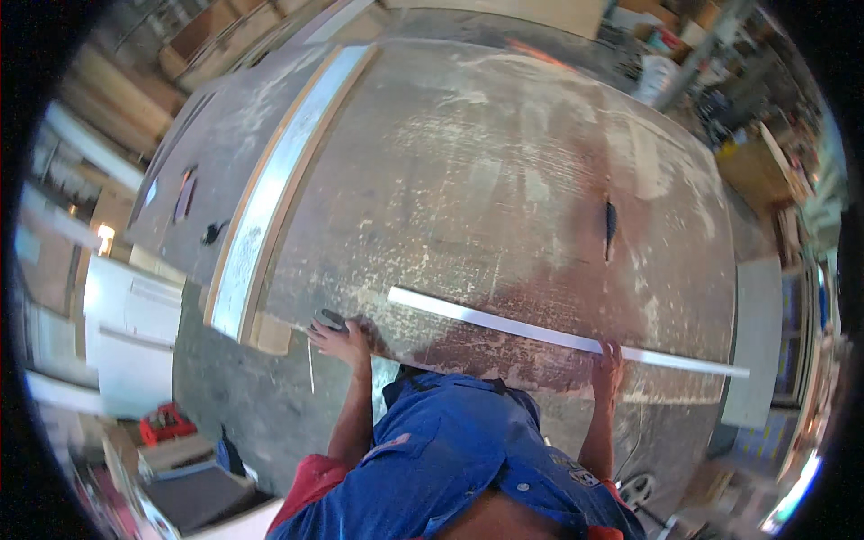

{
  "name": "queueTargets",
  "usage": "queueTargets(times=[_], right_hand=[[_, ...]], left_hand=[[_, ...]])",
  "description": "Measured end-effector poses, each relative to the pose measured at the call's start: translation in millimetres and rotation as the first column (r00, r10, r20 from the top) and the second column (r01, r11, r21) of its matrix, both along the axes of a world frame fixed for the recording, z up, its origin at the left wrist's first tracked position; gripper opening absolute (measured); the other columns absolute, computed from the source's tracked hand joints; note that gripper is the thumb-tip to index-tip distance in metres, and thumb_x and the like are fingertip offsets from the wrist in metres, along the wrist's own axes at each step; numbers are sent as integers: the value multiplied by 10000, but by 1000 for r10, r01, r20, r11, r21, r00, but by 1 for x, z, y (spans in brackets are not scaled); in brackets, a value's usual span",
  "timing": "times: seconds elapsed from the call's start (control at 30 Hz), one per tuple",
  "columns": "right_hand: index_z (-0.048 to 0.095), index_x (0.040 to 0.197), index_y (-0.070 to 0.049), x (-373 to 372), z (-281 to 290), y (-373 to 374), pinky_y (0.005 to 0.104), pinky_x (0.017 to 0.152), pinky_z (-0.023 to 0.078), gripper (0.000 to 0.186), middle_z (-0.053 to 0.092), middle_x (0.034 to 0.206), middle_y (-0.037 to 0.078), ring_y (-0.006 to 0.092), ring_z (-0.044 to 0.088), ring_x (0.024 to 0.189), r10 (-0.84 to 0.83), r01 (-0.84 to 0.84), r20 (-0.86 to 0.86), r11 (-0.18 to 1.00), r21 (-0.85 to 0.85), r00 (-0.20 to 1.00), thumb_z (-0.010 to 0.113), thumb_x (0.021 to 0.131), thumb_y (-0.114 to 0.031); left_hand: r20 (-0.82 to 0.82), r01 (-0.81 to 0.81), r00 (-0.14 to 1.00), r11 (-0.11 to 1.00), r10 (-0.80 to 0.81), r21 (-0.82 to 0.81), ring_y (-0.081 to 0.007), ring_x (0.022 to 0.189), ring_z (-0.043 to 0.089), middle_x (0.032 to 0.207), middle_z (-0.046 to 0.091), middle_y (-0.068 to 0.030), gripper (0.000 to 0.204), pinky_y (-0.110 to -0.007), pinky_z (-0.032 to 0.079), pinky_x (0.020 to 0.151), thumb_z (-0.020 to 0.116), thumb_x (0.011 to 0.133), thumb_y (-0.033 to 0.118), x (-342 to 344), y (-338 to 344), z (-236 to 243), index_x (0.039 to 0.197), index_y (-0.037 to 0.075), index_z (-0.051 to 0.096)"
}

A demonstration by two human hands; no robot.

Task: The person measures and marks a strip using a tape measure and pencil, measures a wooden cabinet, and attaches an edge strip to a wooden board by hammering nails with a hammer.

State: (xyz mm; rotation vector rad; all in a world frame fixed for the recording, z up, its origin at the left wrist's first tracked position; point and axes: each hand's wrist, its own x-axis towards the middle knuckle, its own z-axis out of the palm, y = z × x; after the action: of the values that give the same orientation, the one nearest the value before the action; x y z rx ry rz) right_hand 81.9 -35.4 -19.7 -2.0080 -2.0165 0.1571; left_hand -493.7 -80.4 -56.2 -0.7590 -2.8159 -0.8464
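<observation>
A long, narrow white strip (pixel 504 326) lies across the near part of the large worn table (pixel 468 198). Its right end reaches past the table's right edge. My right hand (pixel 608 367) is closed around the strip right of its middle, fingers over the top. At the table's near edge, my left hand (pixel 340 343) has its fingers on a small dark rounded object (pixel 333 319), whose kind I cannot make out. A thin white length (pixel 312 367) hangs down beside that hand. To the left lies a long pale, shiny panel (pixel 281 184) with wooden edge strips.
Small dark tools (pixel 184 196) and a black item (pixel 213 233) lie on the table's far left. A dark slot-like mark (pixel 610 230) shows at right. White boards (pixel 135 333) and a red case (pixel 166 423) stand left. Clutter and a post (pixel 706 54) are at back right.
</observation>
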Motion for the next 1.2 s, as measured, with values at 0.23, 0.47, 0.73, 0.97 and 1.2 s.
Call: queueTargets(times=[0.23, 0.47, 0.73, 0.97, 1.2], right_hand=[[665, 1182, -120, 0, -21, 86, 422, 757, 532, 403, 592, 1146, 119, 328, 643, 935, 104, -95, -51, 985, 144, 993, 744, 789, -80], [656, 1223, -193, -120, -33, 187, 408, 853, 530, 389, 584, 1235, 119, 311, 623, 1059, 134, -121, -91, 984, 132, 987, 721, 840, -190], [656, 1173, -188, -272, -10, 225, 437, 781, 515, 317, 611, 1130, 95, 324, 633, 1004, 271, -257, -92, 956, 144, 958, 700, 860, -173], [655, 1185, -184, -315, -4, 225, 427, 770, 517, 326, 605, 1120, 77, 303, 639, 975, 356, -352, -140, 934, 52, 924, 700, 862, -175], [580, 1294, -127, -281, -3, 204, 466, 875, 496, 439, 554, 1253, 125, 346, 594, 1058, 449, -431, -118, 889, 154, 886, 676, 883, -248]], left_hand=[[257, -517, 834, 854, 488, 58, -455, 1264, 435, 1384, 416, -296, 826, -540, 383, 1032, 664, 832, 332, 33, 34, -8, 1495, 33, 273], [177, -635, 743, 763, 646, -121, -432, 1059, 562, 1232, 496, -265, 745, -501, 469, 897, 600, 864, 369, 38, 57, 12, 1485, 82, 305], [106, -661, 726, 732, 680, -165, -422, 1014, 597, 1223, 513, -259, 679, -504, 495, 836, 554, 903, 394, 36, 64, 11, 1485, 130, 323], [-13, -656, 747, 734, 665, -176, -412, 969, 594, 1151, 537, -238, 665, -508, 488, 821, 509, 912, 368, 35, 66, 10, 1487, 92, 318], [114, -620, 743, 741, 660, -258, -437, 966, 608, 1141, 543, -295, 652, -531, 485, 812, 403, 948, 450, 38, 69, 9, 1496, 111, 302]])
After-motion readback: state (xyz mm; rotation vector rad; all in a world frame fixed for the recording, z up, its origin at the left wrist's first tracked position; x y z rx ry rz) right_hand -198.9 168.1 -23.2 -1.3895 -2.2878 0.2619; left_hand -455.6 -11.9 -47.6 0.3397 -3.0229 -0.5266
